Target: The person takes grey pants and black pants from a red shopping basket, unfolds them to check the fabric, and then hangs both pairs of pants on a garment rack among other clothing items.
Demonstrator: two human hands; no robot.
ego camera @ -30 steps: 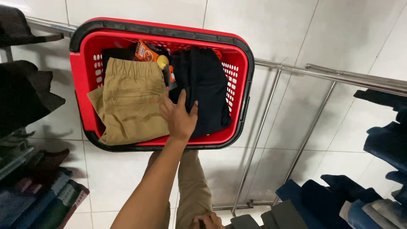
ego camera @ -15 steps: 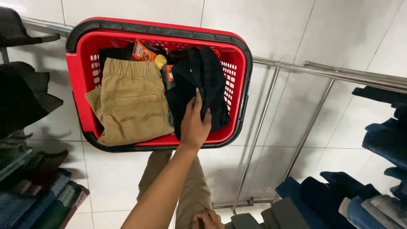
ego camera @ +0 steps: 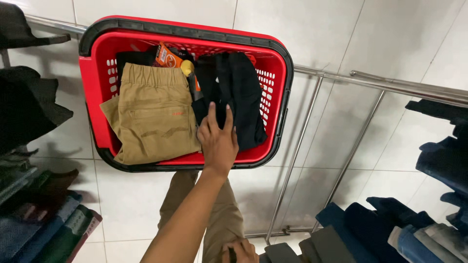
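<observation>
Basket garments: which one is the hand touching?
The black garment on the basket's right side; the left hand rests on it. The khaki trousers lie beside it.

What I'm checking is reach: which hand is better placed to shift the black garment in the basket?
Left. The left hand lies on the black garment inside the red basket. The right hand sits low beside the leg, well short of the basket.
</observation>
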